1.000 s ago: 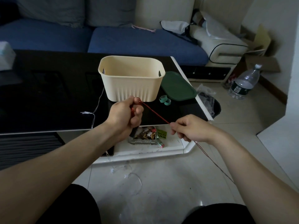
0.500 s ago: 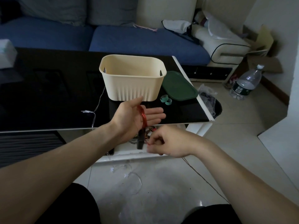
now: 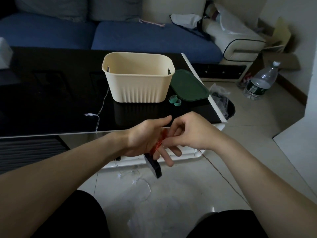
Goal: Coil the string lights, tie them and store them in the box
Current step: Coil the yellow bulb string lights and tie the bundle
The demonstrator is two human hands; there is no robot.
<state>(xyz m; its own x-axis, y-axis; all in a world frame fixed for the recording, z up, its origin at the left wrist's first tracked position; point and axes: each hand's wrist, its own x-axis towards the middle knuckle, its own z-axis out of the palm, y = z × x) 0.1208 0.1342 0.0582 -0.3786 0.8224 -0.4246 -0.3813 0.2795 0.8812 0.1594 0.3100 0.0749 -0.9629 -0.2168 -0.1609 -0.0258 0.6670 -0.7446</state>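
The red string lights (image 3: 160,140) are wound round the left hand (image 3: 145,140), fingers straight and spread; the right hand (image 3: 190,133) pinches the strand. Keep turns snug, feeding slack from five o'clock; box (image 3: 139,79) waits at twelve o'clock on the surface (image 3: 51,100)

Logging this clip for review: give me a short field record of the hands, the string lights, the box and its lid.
left hand: open, fingers straight, red wire coil wound around it
right hand: pinches the wire at the coil
loose wire: trails down to the floor
box: on the black table, looks empty
green lid: off, beside the box
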